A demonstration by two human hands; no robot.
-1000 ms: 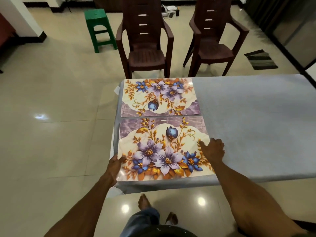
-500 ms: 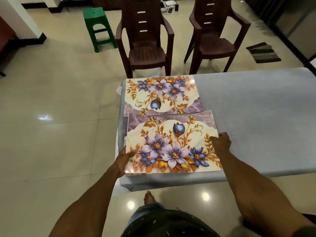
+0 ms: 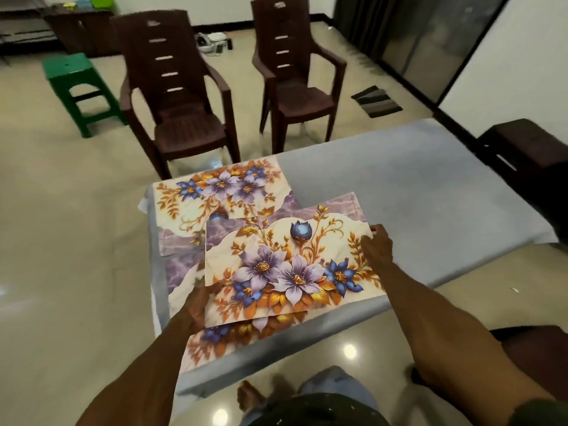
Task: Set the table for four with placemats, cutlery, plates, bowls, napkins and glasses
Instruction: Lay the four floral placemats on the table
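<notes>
Both hands hold the top mat (image 3: 285,269) by its short ends: left hand (image 3: 196,305) grips the near-left edge, fingers curled under it, thumb side on top; right hand (image 3: 376,245) pinches the right edge, fingers over the print. A 2-point hold at opposite ends keeps a floppy sheet flat, which looks like the reason for it.

The mat is lifted off the table (image 3: 430,195) and skewed to the right, partly over 2 others. The near mat (image 3: 215,342) lies under it at the near-left corner; the far mat (image 3: 221,189) sits at the far-left corner, in front of the left chair (image 3: 175,96). Those 2 mark the left pair of seats.

My read: the held mat is heading for the bare grey right half, likely opposite the right chair (image 3: 295,72). Can't tell whether a 4th mat is stacked in the grip. No cutlery, plates, bowls, napkins or glasses in view, so the task is early. A green stool (image 3: 76,84) stands off to the left.
</notes>
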